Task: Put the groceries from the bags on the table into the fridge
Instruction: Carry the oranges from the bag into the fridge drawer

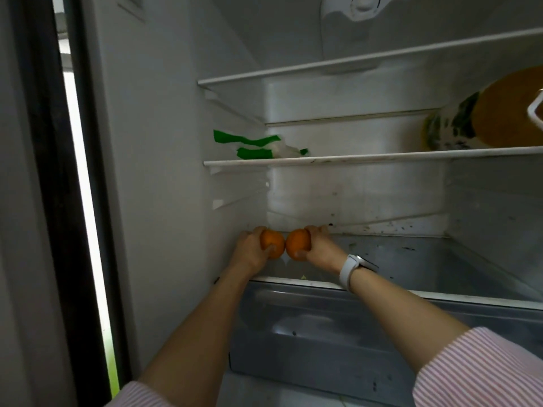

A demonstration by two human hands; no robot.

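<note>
Both hands, left hand (pixel 249 249) and right hand (pixel 318 245), each grip an orange; set them gently on the lowest shelf (pixel 411 259), seemingly against the back-left corner, so neither rolls

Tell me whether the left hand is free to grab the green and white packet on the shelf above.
Probably not yet: the left hand is closed around an orange. The path up to the green and white packet looks unobstructed once it lets go.
</note>
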